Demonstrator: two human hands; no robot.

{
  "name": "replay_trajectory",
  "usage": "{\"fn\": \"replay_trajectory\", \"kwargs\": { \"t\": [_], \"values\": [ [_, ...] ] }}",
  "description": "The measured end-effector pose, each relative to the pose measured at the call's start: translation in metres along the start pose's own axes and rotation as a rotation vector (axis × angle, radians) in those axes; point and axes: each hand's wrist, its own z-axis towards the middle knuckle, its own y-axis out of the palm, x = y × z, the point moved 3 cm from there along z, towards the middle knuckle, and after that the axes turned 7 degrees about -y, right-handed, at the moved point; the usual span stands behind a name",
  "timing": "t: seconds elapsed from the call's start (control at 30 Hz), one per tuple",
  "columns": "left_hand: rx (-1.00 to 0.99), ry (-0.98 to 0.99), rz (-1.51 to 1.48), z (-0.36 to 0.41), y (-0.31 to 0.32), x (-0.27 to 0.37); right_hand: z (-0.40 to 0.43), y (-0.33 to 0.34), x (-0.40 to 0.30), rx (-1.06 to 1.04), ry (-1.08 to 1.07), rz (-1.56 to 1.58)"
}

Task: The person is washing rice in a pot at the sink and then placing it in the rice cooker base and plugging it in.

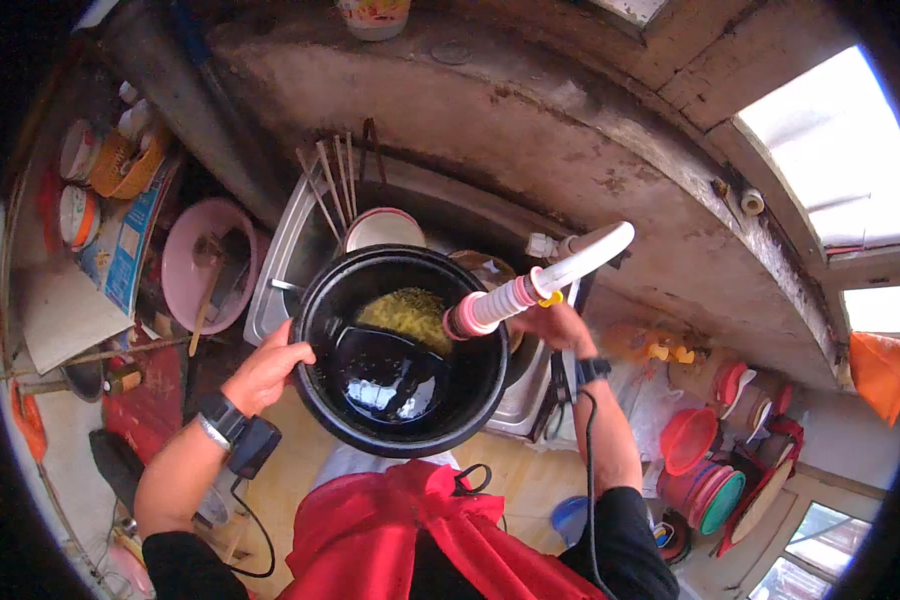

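Observation:
A round black pot (pixel 405 442) is tilted in front of me, partly over the sink. My left hand (pixel 266 367) grips its left rim, thumb over the edge. Inside, a yellowish-green mass (pixel 405 315) shows at the far side, and dark liquid (pixel 390 382) reflects bright light below it. Over the pot's right part hangs a white faucet with a pink-ringed flexible spout (pixel 502 304). My right hand (pixel 559 328) is beside a small yellow tap handle (pixel 552 300), near the pot's right side. Its fingers are partly hidden behind the spout, so its hold cannot be told.
A steel sink (pixel 266 292) holds a pale bowl (pixel 385 229) and several thin sticks (pixel 330 180). Left of it stands a pink basin (pixel 176 277) with a wooden-handled tool. At right are a red basket (pixel 688 439) and stacked tubs (pixel 694 491). Cables hang from both wrists.

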Motion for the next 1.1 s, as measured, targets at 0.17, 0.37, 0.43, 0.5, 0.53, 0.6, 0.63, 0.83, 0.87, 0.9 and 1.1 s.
{"fn": "replay_trajectory", "kwargs": {
  "t": [0.17,0.37,0.43,0.5,0.53,0.6,0.63,0.83,0.87,0.9,1.1],
  "values": [
    [-0.022,-0.001,0.005,0.004,0.015,-0.009,-0.108,0.086,-0.016,-0.089,0.243,-0.180],
    [-0.270,0.042,0.176,0.010,0.048,0.005,-0.139,0.081,-0.005,0.234,0.155,-0.126],
    [-0.391,-0.050,0.422,0.022,0.045,0.019,-0.151,0.078,0.001,0.337,0.176,-0.079],
    [-0.338,-0.071,0.524,0.047,0.040,0.036,-0.162,0.075,0.007,0.307,0.164,-0.008],
    [-0.303,-0.010,0.582,0.059,0.039,0.051,-0.167,0.067,0.013,0.361,0.206,-0.118],
    [-0.342,0.136,0.452,0.086,0.054,0.075,-0.174,0.074,0.015,0.434,0.107,-0.051],
    [-0.438,0.158,0.438,0.102,0.058,0.085,-0.175,0.083,0.008,0.478,0.000,-0.002],
    [-0.705,-0.149,0.397,0.179,0.120,0.106,-0.192,0.104,0.011,0.609,0.060,0.105],
    [-0.721,-0.181,0.466,0.184,0.130,0.107,-0.194,0.108,0.014,0.635,0.059,0.129],
    [-0.733,-0.210,0.533,0.188,0.141,0.109,-0.196,0.109,0.016,0.659,0.058,0.152],
    [-0.664,-0.189,0.782,0.230,0.176,0.107,-0.202,0.115,0.017,0.730,0.089,0.096]
  ]
}}
